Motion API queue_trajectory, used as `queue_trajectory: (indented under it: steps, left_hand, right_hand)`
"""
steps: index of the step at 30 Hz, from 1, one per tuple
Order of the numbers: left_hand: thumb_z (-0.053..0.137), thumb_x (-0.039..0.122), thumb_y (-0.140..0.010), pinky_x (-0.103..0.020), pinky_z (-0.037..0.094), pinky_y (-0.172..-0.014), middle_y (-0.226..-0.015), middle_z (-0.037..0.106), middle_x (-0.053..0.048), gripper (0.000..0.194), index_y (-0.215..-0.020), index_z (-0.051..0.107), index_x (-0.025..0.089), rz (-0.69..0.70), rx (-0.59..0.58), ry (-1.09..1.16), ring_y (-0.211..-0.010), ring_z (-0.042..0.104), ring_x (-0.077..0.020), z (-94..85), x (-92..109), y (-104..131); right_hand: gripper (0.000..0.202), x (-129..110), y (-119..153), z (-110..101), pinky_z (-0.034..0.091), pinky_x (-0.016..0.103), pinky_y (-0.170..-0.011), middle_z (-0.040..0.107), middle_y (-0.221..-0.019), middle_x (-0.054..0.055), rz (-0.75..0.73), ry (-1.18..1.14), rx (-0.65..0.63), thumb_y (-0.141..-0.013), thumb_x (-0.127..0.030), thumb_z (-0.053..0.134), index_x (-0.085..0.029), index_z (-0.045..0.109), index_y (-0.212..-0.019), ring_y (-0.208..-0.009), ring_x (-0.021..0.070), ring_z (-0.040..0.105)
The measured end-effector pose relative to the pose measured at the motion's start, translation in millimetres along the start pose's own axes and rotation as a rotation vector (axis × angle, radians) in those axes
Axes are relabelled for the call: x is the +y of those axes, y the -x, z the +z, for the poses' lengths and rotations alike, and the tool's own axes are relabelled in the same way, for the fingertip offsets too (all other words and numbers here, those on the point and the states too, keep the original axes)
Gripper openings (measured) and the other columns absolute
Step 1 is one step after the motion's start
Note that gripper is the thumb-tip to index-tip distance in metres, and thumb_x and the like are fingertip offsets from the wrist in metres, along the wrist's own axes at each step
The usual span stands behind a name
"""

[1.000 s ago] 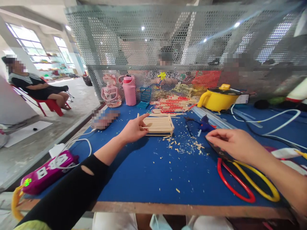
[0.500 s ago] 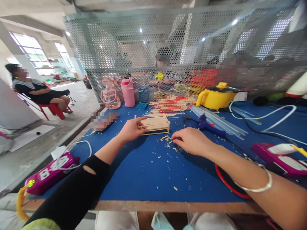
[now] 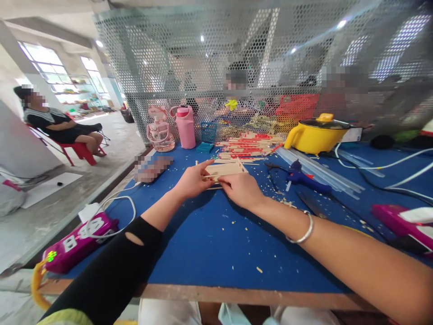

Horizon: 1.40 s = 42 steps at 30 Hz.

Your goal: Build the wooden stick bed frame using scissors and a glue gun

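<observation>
A small frame of pale wooden sticks (image 3: 225, 169) lies on the blue table, partly hidden by both hands. My left hand (image 3: 194, 181) grips its left end, thumb and fingers around the sticks. At the frame's front side my right hand (image 3: 241, 189) is closed in a pinch, the fingertips touching the front sticks or very near them. What sits in that pinch is too small and too hidden to make out. Behind the frame lies a pile of red-tipped wooden sticks (image 3: 250, 145). A blue glue gun (image 3: 306, 178) rests to the right of my right hand.
Clear plastic strips (image 3: 324, 174) and a yellow pot (image 3: 320, 136) stand right of the pile. Two pink bottles (image 3: 186, 128) stand by the perforated metal screen (image 3: 162, 54). Purple power strips (image 3: 79, 243) lie at both sides. Wood scraps dot the table. A person (image 3: 56, 122) sits at left.
My right hand has moved left and forward from the scraps beside the frame to the frame's front side. My left hand keeps its hold. The view has shifted slightly.
</observation>
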<state>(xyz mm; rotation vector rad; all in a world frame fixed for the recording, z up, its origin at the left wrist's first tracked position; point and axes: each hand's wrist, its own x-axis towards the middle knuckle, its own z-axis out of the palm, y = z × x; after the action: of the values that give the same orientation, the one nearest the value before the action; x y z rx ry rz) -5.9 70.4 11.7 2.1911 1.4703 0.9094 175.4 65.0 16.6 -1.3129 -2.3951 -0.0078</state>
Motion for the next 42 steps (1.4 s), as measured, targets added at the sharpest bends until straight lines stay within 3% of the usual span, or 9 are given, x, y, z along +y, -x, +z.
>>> queue_trajectory:
  steps: [9, 16, 23, 29, 33, 36, 39, 40, 42]
  left_hand:
    - [0.062, 0.023, -0.072, -0.025, 0.048, -0.073, -0.086, 0.071, -0.002, 0.073, -0.141, 0.037, 0.017, 0.040, 0.051, 0.007, -0.076, 0.065, -0.0151, 3.1, -2.8, 1.4]
    - [0.060, 0.019, -0.074, -0.024, 0.046, -0.071, -0.084, 0.071, 0.000, 0.073, -0.142, 0.035, 0.019, 0.086, 0.060, -0.024, -0.077, 0.065, -0.0151, 4.1, -8.1, 2.2]
    - [0.061, 0.018, -0.075, -0.025, 0.047, -0.075, -0.083, 0.070, 0.001, 0.078, -0.145, 0.027, 0.019, 0.117, 0.051, -0.009, -0.078, 0.065, -0.0153, 3.4, -9.5, 4.5]
    - [0.063, 0.022, -0.077, -0.035, 0.046, -0.091, -0.109, 0.069, -0.008, 0.085, -0.148, 0.017, 0.020, 0.110, 0.066, 0.014, -0.104, 0.063, -0.0216, 7.8, -12.5, 5.8]
    - [0.071, 0.036, -0.071, -0.053, 0.030, -0.106, -0.135, 0.053, -0.015, 0.096, -0.148, 0.015, 0.021, 0.127, 0.043, -0.098, -0.131, 0.042, -0.0313, 0.4, -12.4, 9.4]
    - [0.072, 0.049, -0.067, -0.062, 0.018, -0.108, -0.146, 0.039, -0.016, 0.091, -0.143, 0.032, 0.020, 0.187, 0.218, -0.235, -0.138, 0.027, -0.0373, -8.4, 0.6, 20.8]
    - [0.057, 0.043, -0.084, -0.045, 0.036, -0.103, -0.123, 0.061, -0.014, 0.047, -0.124, 0.056, 0.018, 0.315, 0.499, -0.196, -0.117, 0.052, -0.0260, -4.8, 26.3, 37.8]
    - [0.054, 0.042, -0.086, -0.040, 0.043, -0.096, -0.111, 0.066, -0.013, 0.040, -0.118, 0.061, 0.018, 0.387, 0.482, -0.161, -0.106, 0.058, -0.0230, 0.3, 35.6, 43.1]
    - [0.054, 0.040, -0.088, -0.032, 0.049, -0.084, -0.094, 0.071, -0.009, 0.032, -0.108, 0.067, 0.018, 0.569, 0.296, -0.093, -0.090, 0.063, -0.0185, 14.5, 51.7, 50.9]
  right_hand:
    - [0.028, -9.7, -3.7, 18.8, 0.044, 0.031, -0.067, 0.075, -0.092, 0.005, 0.109, -0.166, 0.113, -0.087, -0.035, 0.050, -0.028, 0.074, -0.101, -0.084, 0.0234, 0.068]
    - [0.025, -14.9, -5.6, 38.9, 0.045, 0.023, -0.062, 0.075, -0.081, 0.002, 0.262, -0.399, 0.175, -0.085, -0.032, 0.054, -0.023, 0.075, -0.095, -0.069, 0.0152, 0.067]
    - [0.023, -25.4, -4.5, 42.0, 0.042, 0.023, -0.060, 0.074, -0.076, 0.003, 0.371, -0.472, 0.225, -0.084, -0.031, 0.054, -0.022, 0.074, -0.089, -0.067, 0.0157, 0.065]
    - [0.020, -36.2, -4.4, 44.6, 0.042, 0.027, -0.067, 0.071, -0.073, 0.007, 0.468, -0.494, 0.254, -0.083, -0.029, 0.054, -0.019, 0.071, -0.080, -0.067, 0.0179, 0.063]
    - [0.021, -36.4, 3.1, 32.4, 0.042, 0.027, -0.062, 0.065, -0.062, 0.005, 0.468, -0.623, 0.235, -0.082, -0.029, 0.052, -0.018, 0.065, -0.070, -0.060, 0.0166, 0.058]
    - [0.021, -33.9, 20.7, 8.6, 0.039, 0.025, -0.053, 0.055, -0.052, -0.001, 0.477, -0.797, 0.201, -0.081, -0.036, 0.052, -0.020, 0.061, -0.072, -0.049, 0.0131, 0.050]
    - [0.025, -31.4, 46.2, -17.2, 0.028, 0.022, -0.039, 0.042, -0.047, -0.007, 0.527, -1.005, 0.110, -0.078, -0.046, 0.052, -0.021, 0.054, -0.076, -0.038, 0.0091, 0.035]
    - [0.027, -30.7, 55.1, -24.0, 0.025, 0.022, -0.037, 0.038, -0.046, -0.009, 0.546, -1.075, 0.070, -0.076, -0.048, 0.053, -0.021, 0.052, -0.076, -0.035, 0.0079, 0.030]
    - [0.029, -29.5, 71.0, -33.3, 0.021, 0.021, -0.035, 0.032, -0.045, -0.011, 0.580, -1.203, 0.003, -0.071, -0.050, 0.054, -0.021, 0.049, -0.073, -0.034, 0.0061, 0.024]
